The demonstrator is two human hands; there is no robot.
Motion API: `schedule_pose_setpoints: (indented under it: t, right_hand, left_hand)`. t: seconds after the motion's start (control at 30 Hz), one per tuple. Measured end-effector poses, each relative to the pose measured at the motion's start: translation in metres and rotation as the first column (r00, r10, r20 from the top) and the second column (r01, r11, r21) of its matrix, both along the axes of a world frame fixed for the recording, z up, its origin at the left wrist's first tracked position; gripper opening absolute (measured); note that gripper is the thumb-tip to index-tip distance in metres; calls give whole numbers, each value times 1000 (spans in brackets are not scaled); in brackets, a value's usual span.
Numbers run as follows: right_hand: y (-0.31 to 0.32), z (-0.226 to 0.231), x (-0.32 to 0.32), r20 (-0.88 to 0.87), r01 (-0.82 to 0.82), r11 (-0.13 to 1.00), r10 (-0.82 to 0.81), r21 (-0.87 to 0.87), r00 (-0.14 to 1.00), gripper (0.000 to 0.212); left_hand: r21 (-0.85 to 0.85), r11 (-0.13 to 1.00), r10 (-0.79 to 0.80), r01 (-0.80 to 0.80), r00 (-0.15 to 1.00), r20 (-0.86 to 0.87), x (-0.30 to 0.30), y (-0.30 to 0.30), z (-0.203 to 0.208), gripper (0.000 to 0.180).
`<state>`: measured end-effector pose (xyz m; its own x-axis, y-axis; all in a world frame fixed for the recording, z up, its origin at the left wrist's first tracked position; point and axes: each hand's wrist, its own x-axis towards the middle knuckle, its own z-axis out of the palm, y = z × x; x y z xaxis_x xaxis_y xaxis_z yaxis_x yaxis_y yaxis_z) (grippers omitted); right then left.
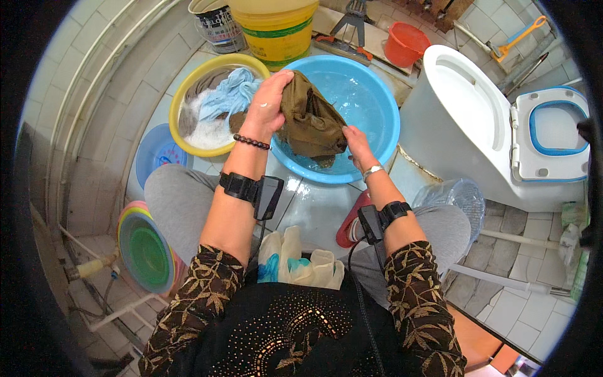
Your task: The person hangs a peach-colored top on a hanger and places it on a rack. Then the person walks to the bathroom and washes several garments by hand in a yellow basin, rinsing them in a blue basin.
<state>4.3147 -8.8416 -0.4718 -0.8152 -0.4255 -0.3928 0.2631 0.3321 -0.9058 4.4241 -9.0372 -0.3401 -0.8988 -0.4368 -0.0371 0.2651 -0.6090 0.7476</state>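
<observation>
A wet olive-brown garment (309, 119) is stretched between my two hands over the left part of a blue basin (391, 135) of water. My left hand (269, 105) grips its upper left edge, with a bit of foam on the skin. On the garment's right edge, my right hand (358, 147) pinches the cloth. The garment's lower end hangs at the water. To the left, touching the blue basin, stands a yellow basin (174, 119) holding suds, a light blue cloth (231, 94) and darker cloth.
A big yellow bucket (276, 31) and a paint pail (220, 28) stand behind the basins. A red bucket (405, 44) sits far right, near the white toilet (452, 144). At left are a small blue basin (157, 147) and stacked basins (147, 251).
</observation>
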Motion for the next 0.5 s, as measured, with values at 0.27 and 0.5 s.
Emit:
schedule_pose_setpoints:
  t: [0.27, 0.5]
  right_hand:
    - [-11, 69, -29, 36, 177, 876, -180, -449, 983, 24]
    - [-8, 192, -30, -360, -353, 627, 122, -695, 925, 58]
  left_hand:
    - [-80, 989, 131, -127, 990, 47, -1, -10, -9, 16]
    - [-101, 994, 8, -33, 972, -236, -17, 9, 18, 17]
